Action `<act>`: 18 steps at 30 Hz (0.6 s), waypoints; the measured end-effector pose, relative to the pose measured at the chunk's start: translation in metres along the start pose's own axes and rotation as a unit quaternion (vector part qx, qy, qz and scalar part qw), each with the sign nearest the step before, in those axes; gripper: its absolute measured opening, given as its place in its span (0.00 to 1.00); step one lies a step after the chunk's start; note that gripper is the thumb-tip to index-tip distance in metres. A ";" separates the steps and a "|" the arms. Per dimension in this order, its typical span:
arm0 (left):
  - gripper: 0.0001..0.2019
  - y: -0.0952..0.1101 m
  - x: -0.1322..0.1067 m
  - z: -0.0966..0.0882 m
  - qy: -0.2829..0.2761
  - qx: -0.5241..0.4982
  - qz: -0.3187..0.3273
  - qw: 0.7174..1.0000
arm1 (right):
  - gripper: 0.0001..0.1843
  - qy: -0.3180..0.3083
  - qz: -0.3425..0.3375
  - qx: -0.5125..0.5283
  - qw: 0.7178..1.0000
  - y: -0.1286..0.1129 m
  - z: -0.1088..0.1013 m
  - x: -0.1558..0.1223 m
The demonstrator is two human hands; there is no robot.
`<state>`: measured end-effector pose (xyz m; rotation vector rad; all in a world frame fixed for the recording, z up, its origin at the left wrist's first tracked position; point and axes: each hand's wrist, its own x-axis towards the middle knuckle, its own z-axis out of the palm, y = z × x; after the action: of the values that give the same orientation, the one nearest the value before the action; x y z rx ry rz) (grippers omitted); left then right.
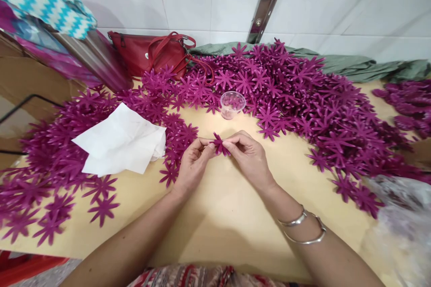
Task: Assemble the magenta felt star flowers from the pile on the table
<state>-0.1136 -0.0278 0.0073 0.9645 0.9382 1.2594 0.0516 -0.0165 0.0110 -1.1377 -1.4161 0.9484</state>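
A small purple flower-shaped petal piece [220, 144] is held between my two hands above the middle of the table. My left hand [195, 161] pinches its left side between thumb and forefinger. On the other side my right hand [248, 157] is closed on it the same way, with silver bangles on that wrist. Just beyond the hands stands a small clear plastic cup [232, 105]; what is in it, if anything, I cannot make out. Loose purple flower pieces [180, 136] lie close to my left hand.
Heaps of purple flower pieces [313, 103] spread along the back and right of the table [229, 228], with another heap [60, 143] at left. White paper sheets [123, 143] lie on it. A red handbag [134, 54] leans by the wall; a plastic bag [400, 233] sits at right.
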 end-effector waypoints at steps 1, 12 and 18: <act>0.12 0.000 0.000 0.000 0.000 0.009 0.005 1.000 | 0.08 0.002 -0.001 0.002 1.000 0.000 0.001 0.000; 0.14 0.001 0.000 0.003 0.014 0.006 0.007 1.000 | 0.12 -0.007 -0.002 -0.016 1.000 -0.001 0.002 -0.003; 0.14 0.001 0.000 0.003 0.012 -0.015 0.003 1.000 | 0.13 -0.038 0.039 0.012 0.998 0.000 -0.002 -0.001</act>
<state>-0.1112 -0.0277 0.0094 0.9319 0.9336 1.2892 0.0533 -0.0176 0.0109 -1.1565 -1.4246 1.0714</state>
